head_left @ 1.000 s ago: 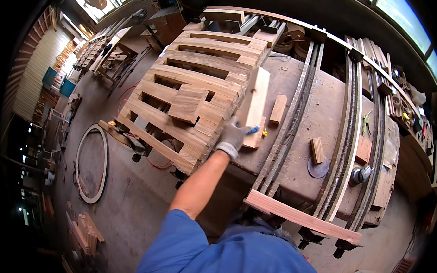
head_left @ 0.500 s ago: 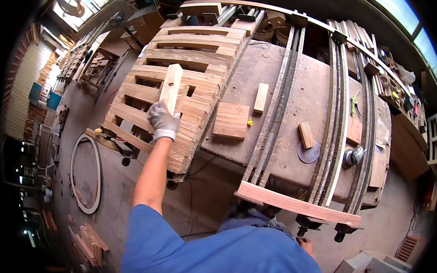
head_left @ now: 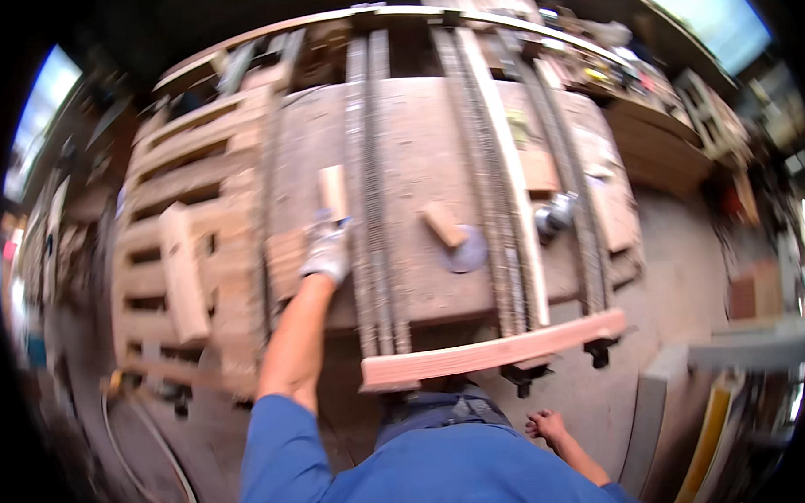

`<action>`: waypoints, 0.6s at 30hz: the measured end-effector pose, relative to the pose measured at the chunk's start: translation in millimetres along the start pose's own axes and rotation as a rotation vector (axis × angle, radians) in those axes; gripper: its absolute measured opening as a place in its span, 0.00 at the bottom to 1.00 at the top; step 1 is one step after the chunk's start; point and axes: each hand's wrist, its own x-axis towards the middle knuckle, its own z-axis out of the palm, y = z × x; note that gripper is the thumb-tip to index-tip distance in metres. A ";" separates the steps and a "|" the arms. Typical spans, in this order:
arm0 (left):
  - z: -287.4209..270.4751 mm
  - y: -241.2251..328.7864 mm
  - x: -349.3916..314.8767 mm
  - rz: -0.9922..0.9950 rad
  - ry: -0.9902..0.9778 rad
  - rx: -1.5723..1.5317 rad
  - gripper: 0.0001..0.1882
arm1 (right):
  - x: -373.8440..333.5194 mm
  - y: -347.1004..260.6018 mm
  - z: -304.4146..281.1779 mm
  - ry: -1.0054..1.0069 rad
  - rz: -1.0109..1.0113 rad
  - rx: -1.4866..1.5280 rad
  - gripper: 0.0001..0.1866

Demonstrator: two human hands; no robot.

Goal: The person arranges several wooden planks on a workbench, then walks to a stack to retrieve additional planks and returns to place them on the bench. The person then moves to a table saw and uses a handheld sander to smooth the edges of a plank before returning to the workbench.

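My left hand (head_left: 326,251), in a pale work glove, reaches over the table beside a square wooden block (head_left: 286,257) and just below a small upright-lying wood block (head_left: 333,192). Blur smears its fingers, so whether they grip anything cannot be told. A long wood piece (head_left: 183,272) lies loose across the slatted wooden assembly (head_left: 232,182) on the left. My bare right hand (head_left: 543,424) hangs low at my right side, fingers apart and holding nothing.
Long metal clamp bars (head_left: 371,190) run across the table (head_left: 416,145). A reddish wood strip (head_left: 494,348) spans their near ends. Another small block (head_left: 442,223) touches a round disc (head_left: 466,254). A round metal tool (head_left: 556,214) sits farther right. A large ring (head_left: 149,478) lies on the floor.
My left hand has let go of the long wood piece on the slats and moved right to the table blocks. The view has swung right. My right hand now shows more fully.
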 end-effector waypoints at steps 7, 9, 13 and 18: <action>-47.8 30.0 -12.2 -0.109 -0.198 0.543 0.26 | -3.0 25.3 6.6 0.023 0.014 0.054 0.12; -50.6 38.5 -10.4 -0.158 -0.202 0.533 0.26 | 0.5 34.7 3.9 0.029 0.018 0.064 0.12; -3.8 -1.5 -0.9 -0.225 -0.029 0.537 0.28 | -14.6 12.6 -24.4 -0.134 0.043 -0.055 0.11; 26.8 32.1 -28.7 0.043 0.065 0.505 0.30 | -95.3 -128.4 -72.7 -0.396 -0.177 -0.043 0.13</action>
